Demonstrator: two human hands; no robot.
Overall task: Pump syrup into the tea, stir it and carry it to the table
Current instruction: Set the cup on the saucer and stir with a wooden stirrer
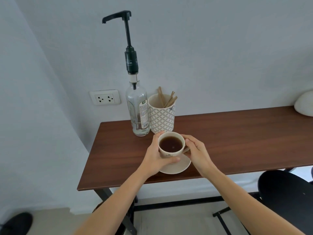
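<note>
Near the bench's (237, 141) front left corner, both hands cup the tea cup (171, 145) on its saucer (176, 167), left hand (156, 159) wrapped round its side, right hand (197, 152) at the handle, while the syrup bottle's (138, 112) pump spout (116, 16) stands behind, overhanging leftward.

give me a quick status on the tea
Left hand and right hand grip the cup on its saucer. Syrup bottle behind, untouched. Nothing blocking.
</note>
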